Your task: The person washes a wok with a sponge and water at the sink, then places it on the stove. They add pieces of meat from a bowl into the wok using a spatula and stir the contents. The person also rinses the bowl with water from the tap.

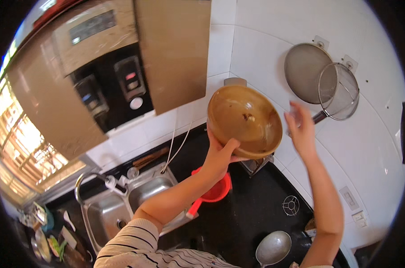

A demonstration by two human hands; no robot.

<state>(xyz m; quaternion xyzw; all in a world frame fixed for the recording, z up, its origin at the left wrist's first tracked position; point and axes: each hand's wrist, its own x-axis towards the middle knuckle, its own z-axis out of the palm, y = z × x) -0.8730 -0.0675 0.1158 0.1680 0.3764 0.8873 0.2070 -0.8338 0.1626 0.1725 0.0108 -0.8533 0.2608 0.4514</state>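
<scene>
A brown glazed bowl (245,118) is tilted up in front of me, its inside showing with a dark spot at the bottom. My left hand (220,154) grips its lower left rim, thumb over the edge. To the right, my right hand (302,134) is raised with its fingers apart, away from the bowl. The dark handle (319,117) of a round wire strainer (339,91) runs behind that hand; whether they touch I cannot make out. Beside it on the white tiled wall hangs a larger round mesh sieve (306,71).
Below lies a black counter with a red dipper (216,190), a wire trivet (290,205) and a metal ladle (274,248). A double steel sink (122,203) with a faucet (79,183) stands left. A bronze-coloured wall unit (173,53) juts out above. Vegetables (57,245) lie far left.
</scene>
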